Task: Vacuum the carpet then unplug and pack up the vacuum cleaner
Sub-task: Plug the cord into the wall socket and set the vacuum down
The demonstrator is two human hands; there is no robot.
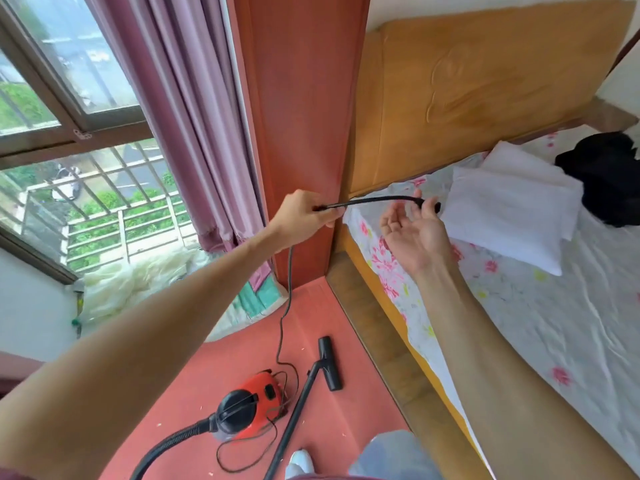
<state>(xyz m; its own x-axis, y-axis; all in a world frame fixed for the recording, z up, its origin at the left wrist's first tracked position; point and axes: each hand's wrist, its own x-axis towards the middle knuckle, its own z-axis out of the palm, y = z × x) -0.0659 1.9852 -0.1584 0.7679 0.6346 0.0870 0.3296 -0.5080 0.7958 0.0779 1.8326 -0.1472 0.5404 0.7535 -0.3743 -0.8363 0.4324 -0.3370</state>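
A red and black vacuum cleaner (249, 407) sits on the red carpet (356, 403) below me. Its hose (166, 445) curves off to the lower left, and its black wand with the floor nozzle (327, 362) lies beside it. The black power cord (284, 306) rises from the vacuum to my left hand (304, 216), which grips it. From there a short stretch of cord (377, 199) arcs over to my right hand (412, 233). That hand is palm up with loose fingers, and the cord's plug end lies by its thumb.
A bed with a floral sheet (519, 306), white pillow (512, 209) and a black garment (609, 174) fills the right. A wooden headboard (467, 91) and red wooden post (304, 116) stand ahead. Pink curtains (194, 116) and a window (69, 98) are at the left.
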